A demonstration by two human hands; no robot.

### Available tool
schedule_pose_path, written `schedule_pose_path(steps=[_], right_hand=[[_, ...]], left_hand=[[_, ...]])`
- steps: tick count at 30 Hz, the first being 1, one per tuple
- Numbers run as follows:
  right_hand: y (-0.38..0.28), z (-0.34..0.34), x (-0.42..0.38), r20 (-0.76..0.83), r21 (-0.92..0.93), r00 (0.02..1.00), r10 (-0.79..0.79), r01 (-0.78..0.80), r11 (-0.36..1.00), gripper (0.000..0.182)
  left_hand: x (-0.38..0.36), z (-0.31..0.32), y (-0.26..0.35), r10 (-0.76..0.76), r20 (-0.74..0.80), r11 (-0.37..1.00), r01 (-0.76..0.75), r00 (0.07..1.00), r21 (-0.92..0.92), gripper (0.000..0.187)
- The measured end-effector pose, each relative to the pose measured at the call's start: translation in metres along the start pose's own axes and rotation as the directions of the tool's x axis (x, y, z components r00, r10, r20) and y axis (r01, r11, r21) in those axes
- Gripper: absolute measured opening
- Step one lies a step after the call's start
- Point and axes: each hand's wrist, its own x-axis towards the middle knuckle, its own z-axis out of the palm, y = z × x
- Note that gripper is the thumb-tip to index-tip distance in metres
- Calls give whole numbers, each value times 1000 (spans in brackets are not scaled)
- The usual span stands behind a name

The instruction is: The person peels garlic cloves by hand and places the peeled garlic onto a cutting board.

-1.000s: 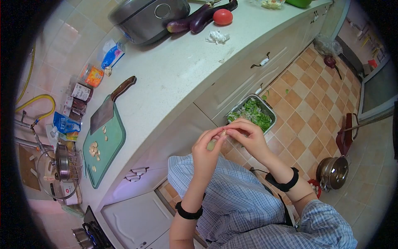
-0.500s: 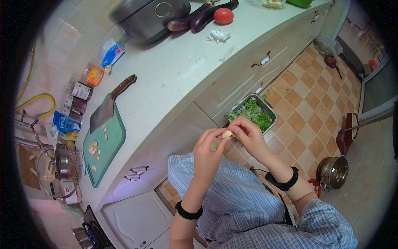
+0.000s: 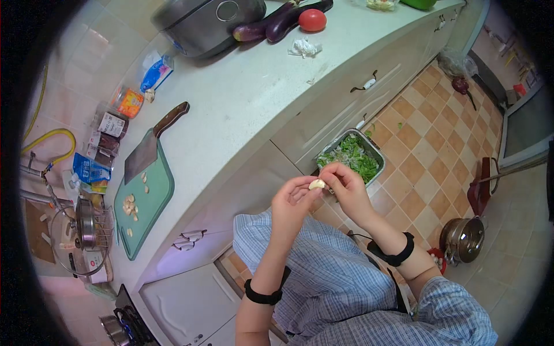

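Both hands meet in front of my body, above the floor. My left hand (image 3: 293,205) pinches a pale garlic clove (image 3: 317,184) between thumb and fingers. Close against the clove's right side, my right hand (image 3: 346,187) has its thumb and fingertips pressed together; whether it grips the clove or its skin is too small to tell. On the counter at the left lies a green cutting board (image 3: 156,199) with several garlic cloves (image 3: 129,205) on it. A cleaver (image 3: 141,157) rests across the board's upper end, its wooden handle pointing up and right.
A bin (image 3: 378,155) of green scraps stands on the floor beyond my hands. On the counter (image 3: 231,109) are a cooker (image 3: 210,26), eggplants (image 3: 283,26), a tomato (image 3: 312,20), crumpled tissue (image 3: 304,48) and packages (image 3: 130,102). A lidded pot (image 3: 463,239) stands at the right.
The clove has turned slightly between the fingers and shows more of its pale surface. My left fingers have shifted a little around it.
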Motion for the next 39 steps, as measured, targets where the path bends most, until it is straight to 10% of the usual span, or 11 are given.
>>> schedule_pose_path(steps=[25,39], right_hand=[[2,-11,2,-81,14,997,-11,12,1000,12],[43,-73,25,-238,-383,967,-92,-6,924,15]], left_hand=[[-3,-7,1,13,-3,1000,-13,1000,24,28],[-2,-15,8,-218,124,847,251,968,-468,25]])
